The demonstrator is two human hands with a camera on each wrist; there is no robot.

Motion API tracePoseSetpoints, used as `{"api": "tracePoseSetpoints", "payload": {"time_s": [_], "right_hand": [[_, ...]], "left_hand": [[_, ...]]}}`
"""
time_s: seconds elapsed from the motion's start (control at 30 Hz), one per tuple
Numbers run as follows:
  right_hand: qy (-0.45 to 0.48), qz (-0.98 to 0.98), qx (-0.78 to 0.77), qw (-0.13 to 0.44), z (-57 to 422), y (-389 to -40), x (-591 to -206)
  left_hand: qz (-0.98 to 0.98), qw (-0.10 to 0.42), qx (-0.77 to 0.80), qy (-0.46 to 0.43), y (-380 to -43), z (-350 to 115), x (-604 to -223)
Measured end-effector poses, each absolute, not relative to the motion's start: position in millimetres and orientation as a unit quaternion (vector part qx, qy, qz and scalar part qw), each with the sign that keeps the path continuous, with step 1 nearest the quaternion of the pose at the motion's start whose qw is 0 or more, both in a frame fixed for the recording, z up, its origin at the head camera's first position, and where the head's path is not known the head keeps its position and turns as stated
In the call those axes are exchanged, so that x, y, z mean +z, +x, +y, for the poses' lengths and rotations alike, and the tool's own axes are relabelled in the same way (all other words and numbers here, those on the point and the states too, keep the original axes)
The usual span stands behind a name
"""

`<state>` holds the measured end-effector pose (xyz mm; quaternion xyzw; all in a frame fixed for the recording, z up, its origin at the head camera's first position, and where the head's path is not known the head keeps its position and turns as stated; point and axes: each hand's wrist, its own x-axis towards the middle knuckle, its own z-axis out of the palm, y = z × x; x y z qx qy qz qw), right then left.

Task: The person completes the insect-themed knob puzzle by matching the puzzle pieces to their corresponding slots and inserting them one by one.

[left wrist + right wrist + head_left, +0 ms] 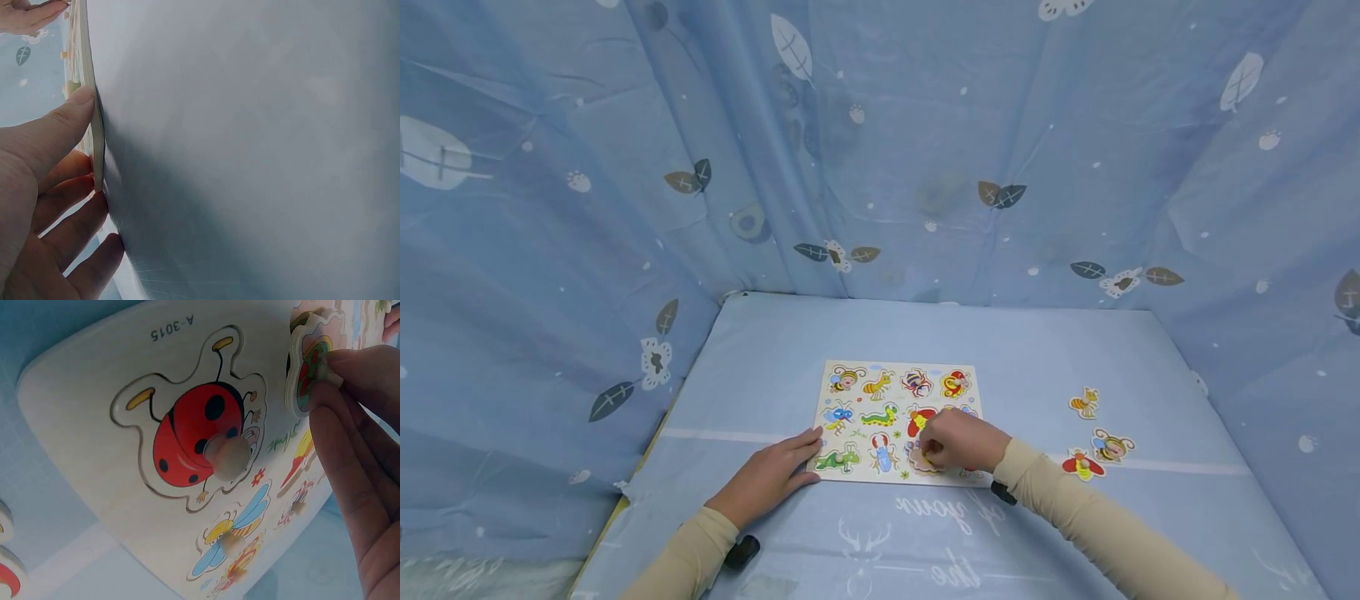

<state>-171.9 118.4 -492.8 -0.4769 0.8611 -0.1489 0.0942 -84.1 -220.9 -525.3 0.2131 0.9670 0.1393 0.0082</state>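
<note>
The blue tabletop (1045, 350) spreads beneath both grips. A puzzle board (62, 394) lies under the right grip (962, 439); the left grip (771, 479) rests, relaxed, against its left edge. The right grip pinches a knobbed piece (309, 369) over the board. Beside that grip, a ladybug (187, 437) is seated. Left to place, I'd judge, besides the pinched one: the bee (1110, 447), red-winged bug (1081, 464) and yellow ant (1084, 403), right of that grip.
</note>
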Motion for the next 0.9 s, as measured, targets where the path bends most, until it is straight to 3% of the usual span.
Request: {"api": "tracePoseSetpoints", "payload": {"time_s": [0.5,0.9], "right_hand": [[-0.456,0.869,-0.132,0.14,112.2,-165.8,-487.6],[-0.461,0.865,-0.148,0.134,115.1,-168.1,-493.4]], "left_hand": [[0.966,0.016,0.146,0.214,-83.5,-221.1,-523.9],[0.966,0.014,0.152,0.21,-83.4,-220.0,-524.8]]}}
